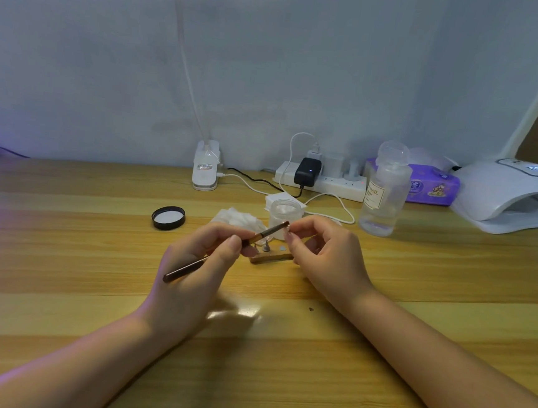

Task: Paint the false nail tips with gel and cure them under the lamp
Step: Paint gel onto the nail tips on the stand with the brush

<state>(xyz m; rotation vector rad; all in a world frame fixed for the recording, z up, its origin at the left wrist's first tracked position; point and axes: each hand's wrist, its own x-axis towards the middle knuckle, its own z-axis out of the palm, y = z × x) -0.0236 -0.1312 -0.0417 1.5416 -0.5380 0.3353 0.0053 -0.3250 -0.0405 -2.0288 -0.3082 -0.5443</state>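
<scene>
Brushing a tiny nail tip

Left hand (197, 262) pinching brush (224, 252); right hand (321, 257) pinching nail tip (286, 228) at brush end; white curing lamp (515, 196) near bench's far right corner.

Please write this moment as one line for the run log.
step: painting nail tip | left hand: grips brush | right hand: pinches nail tip at brush end | curing lamp: far right, unused

Wooden table (62, 250), black lid (168, 217), clear bottle (383, 197), power strip (325, 182), white curing lamp (509, 195), tissue pack (433, 185)
</scene>
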